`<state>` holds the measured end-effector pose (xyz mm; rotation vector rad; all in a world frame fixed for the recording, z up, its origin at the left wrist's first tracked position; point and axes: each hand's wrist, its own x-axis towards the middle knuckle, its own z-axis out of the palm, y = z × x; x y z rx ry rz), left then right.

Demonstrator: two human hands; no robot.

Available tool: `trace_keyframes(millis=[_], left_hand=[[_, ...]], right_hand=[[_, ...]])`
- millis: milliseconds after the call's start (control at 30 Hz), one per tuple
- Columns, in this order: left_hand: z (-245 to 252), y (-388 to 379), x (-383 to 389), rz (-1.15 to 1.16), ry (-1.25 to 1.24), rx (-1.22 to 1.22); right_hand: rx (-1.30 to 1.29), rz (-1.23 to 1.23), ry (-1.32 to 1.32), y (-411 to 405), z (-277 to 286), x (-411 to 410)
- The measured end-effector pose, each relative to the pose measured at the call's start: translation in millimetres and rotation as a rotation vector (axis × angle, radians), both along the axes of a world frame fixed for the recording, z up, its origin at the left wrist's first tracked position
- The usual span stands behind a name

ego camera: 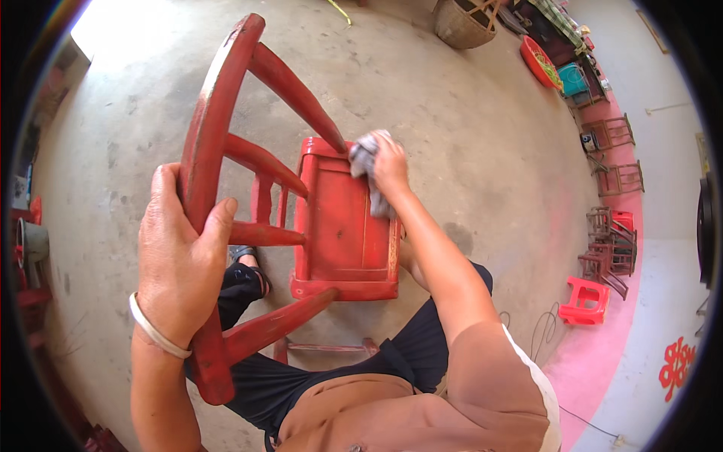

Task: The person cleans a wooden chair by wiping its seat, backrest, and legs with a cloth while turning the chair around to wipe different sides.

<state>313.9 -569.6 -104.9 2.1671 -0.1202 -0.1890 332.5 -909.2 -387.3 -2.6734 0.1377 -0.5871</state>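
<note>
A red-painted wooden chair (339, 220) stands before me, its paint worn pale along some edges. My left hand (183, 248), with a pale bangle at the wrist, grips the top rail (217, 107) of the chair's backrest, thumb on the near side. In my right hand (388, 164) is a crumpled grey cloth (366, 155), bunched at the far right corner of the seat. Part of the cloth hangs along the seat's right edge. The right fingers look slightly blurred. Slanting spindles (265, 233) join the top rail to the seat. Most of the chair's legs are hidden below the seat.
A woven basket (460, 25) stands on the concrete floor (480, 113) at the top. Along the right wall are a red basin (534, 59) of greens, a teal bucket (573, 79), several wooden stools (604, 254) and a red plastic stool (584, 302). A cable (543, 333) lies nearby.
</note>
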Motion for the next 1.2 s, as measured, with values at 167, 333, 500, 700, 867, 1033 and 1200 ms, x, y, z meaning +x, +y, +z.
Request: trace_keyframes(millis=[167,333,500,700,867,1033,1200], left_hand=[[-3,3,2,-0.055,-0.019,0.092],[-1,1,3,-0.05,-0.039,0.136],[-1,2,1,-0.032,-0.094,0.102],[-7,3,2,-0.042,-0.125,0.131],[-8,3,5,-0.066,-0.122,0.107],[-11,2,7,-0.052,-0.077,0.156],[11,-4,0,-0.058,0.145,0.103]], right_hand=[[-0.137,0.072,0.192,22,-10,44],[-0.219,0.088,0.13,15,-19,9],[-0.282,0.111,0.142,29,-21,-74],[0.064,0.324,0.309,33,-2,-103],[-0.045,0.107,0.24,69,-7,-67],[-0.02,0.228,0.258,118,-21,-150],[0.284,0.321,0.257,107,2,-208]])
